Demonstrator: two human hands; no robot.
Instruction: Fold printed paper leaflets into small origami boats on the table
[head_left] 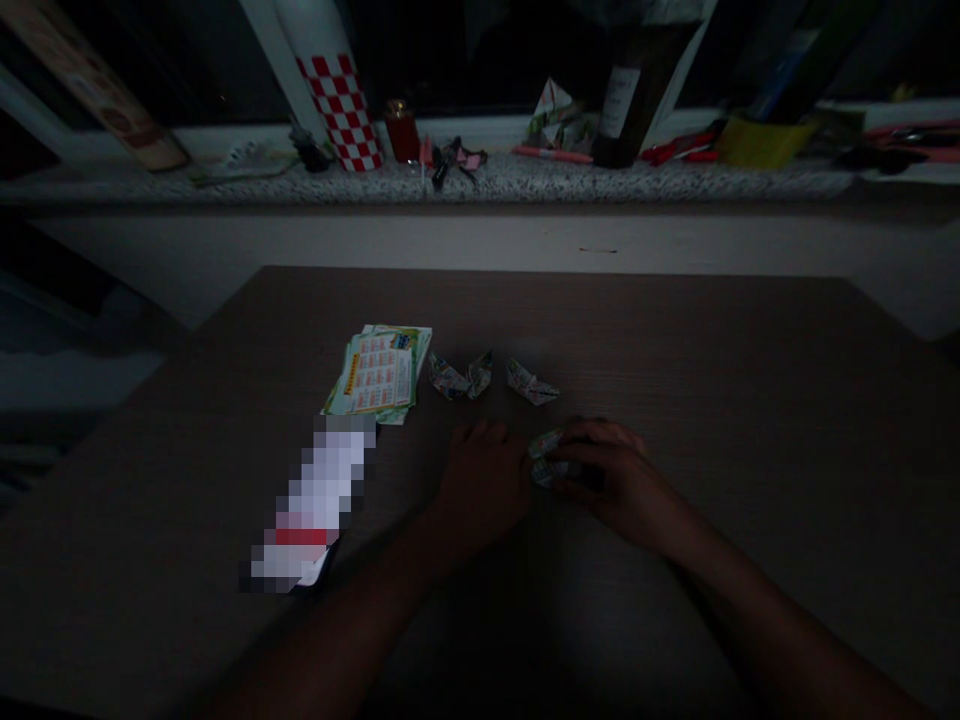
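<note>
Both my hands rest on a brown wooden table (712, 380) in dim light. My left hand (484, 480) and my right hand (611, 475) pinch a small folded piece of printed paper (546, 462) between their fingertips, low on the tabletop. Just beyond them lie two finished folded paper shapes, one (459, 377) to the left and one (531, 383) to the right. A stack of printed calendar sheets (379, 372) lies further left.
A blurred-out flat object (311, 510) lies on the table left of my left arm. Behind the table runs a speckled windowsill (600, 180) crowded with a red-and-white chequered tube (341, 105), a dark bottle (626, 110), a red jar (403, 130), pens and clips.
</note>
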